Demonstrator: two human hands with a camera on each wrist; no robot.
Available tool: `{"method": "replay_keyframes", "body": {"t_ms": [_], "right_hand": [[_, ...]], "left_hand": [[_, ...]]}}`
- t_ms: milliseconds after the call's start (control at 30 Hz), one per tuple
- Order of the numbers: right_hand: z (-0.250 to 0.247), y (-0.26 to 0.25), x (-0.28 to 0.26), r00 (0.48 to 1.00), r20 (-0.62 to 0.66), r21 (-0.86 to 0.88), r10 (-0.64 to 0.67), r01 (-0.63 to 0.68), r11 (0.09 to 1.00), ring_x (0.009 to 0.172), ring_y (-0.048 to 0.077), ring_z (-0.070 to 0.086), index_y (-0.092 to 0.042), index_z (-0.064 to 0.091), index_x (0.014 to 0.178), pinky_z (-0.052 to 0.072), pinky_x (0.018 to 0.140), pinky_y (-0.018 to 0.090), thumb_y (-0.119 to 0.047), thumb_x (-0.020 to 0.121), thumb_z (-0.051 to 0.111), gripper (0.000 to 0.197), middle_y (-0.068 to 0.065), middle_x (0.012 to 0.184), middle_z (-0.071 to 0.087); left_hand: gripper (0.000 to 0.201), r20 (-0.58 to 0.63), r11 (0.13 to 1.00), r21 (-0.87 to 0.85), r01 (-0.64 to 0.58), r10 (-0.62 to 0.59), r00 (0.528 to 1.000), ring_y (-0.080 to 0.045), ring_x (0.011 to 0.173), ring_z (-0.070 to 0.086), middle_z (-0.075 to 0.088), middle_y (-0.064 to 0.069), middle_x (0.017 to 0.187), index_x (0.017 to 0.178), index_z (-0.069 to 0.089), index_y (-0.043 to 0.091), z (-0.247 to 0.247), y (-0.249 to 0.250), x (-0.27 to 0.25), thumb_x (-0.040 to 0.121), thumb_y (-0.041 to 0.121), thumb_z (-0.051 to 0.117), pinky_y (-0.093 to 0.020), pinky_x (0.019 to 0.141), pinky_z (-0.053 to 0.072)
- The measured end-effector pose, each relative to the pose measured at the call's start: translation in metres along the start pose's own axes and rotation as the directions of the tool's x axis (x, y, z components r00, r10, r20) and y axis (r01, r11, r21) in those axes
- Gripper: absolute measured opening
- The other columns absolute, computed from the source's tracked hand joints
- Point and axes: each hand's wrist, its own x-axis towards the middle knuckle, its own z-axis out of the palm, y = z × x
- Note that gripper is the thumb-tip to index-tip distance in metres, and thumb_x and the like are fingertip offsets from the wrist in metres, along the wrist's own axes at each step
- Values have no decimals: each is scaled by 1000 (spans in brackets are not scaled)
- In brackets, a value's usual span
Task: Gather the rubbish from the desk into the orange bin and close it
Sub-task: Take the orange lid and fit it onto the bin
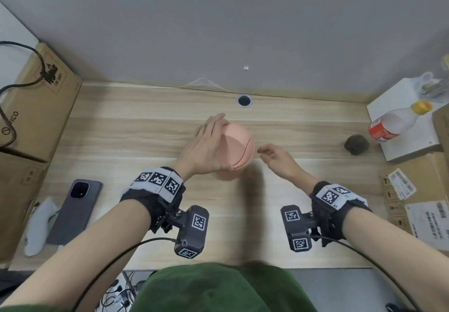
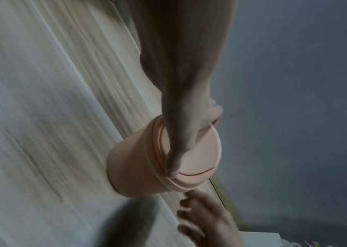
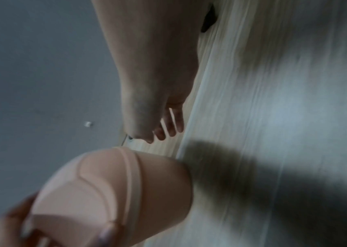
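Now the bin (image 1: 239, 152) stands upright near the middle of the desk (image 1: 145, 122), its long axis vertical and its lid (image 2: 198, 150) lying flat across the top, apparently closed or nearly so. Over it sits the left hand (image 1: 206, 149), thumb (image 2: 174, 160) along the near rim and fingers curled over the far rim, gripping the top from above. Just to the bin's right, the right hand (image 1: 277, 160) hovers apart from it, fingers loosely spread and holding nothing. So the left hand is the nearer, already on the bin; any press to seat the lid would go straight down. Well off to the right a dark ball (image 1: 356, 144) lies on the desk, and I cannot tell whether it counts as rubbish; a bottle (image 1: 396, 123) lies beyond it, a phone (image 1: 75, 211) at the left.
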Motion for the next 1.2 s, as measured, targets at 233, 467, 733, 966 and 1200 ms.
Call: {"method": "replay_keyframes", "body": {"t_ms": [233, 467, 733, 966, 1200], "right_hand": [[33, 35, -1, 992, 43, -263, 116, -101, 959, 94, 29, 64, -12, 70, 99, 49, 79, 29, -10, 80, 58, 23, 10, 91, 72], [56, 40, 11, 997, -46, -346, 64, -76, 935, 98, 37, 63, -6, 71, 93, 47, 78, 32, -3, 80, 57, 19, 19, 96, 72], [56, 47, 14, 993, 3, -386, 120, -109, 916, 101, 41, 60, -1, 65, 96, 47, 80, 37, -8, 85, 49, 21, 24, 107, 66], [26, 44, 2, 987, -73, -62, 143, -147, 987, 72, 23, 58, -6, 67, 85, 41, 63, 23, -15, 91, 50, 21, 7, 73, 64], [0, 43, -11, 990, -84, 101, 109, -100, 990, 61, 16, 55, -15, 61, 68, 52, 66, 36, -22, 88, 53, 23, -4, 60, 59]], "left_hand": [[101, 10, 994, 49, -98, 97, 995, -30, 142, 25, 11, -2, 161, 144, 25, 28, -6, 1, 6, 60, 38, 80, -41, 111, 34], [91, 61, 997, 30, -74, 72, 996, -32, 149, 7, 13, 0, 161, 142, 30, 33, -1, 6, 11, 65, 42, 77, -47, 118, 21], [94, -12, 992, 116, -56, 57, 998, -27, 136, 29, 31, 1, 150, 140, 35, 35, 2, 9, 17, 59, 49, 80, -47, 105, 40], [92, -69, 972, 224, 70, -55, 996, -31, 136, 27, 25, -2, 153, 144, 29, 36, 8, 27, 29, 66, 53, 75, -50, 96, 45], [90, -69, 958, 179, 226, -217, 974, -33, 126, 30, 29, -4, 144, 140, 32, 41, 6, 45, 48, 62, 62, 71, -50, 96, 40]]}}
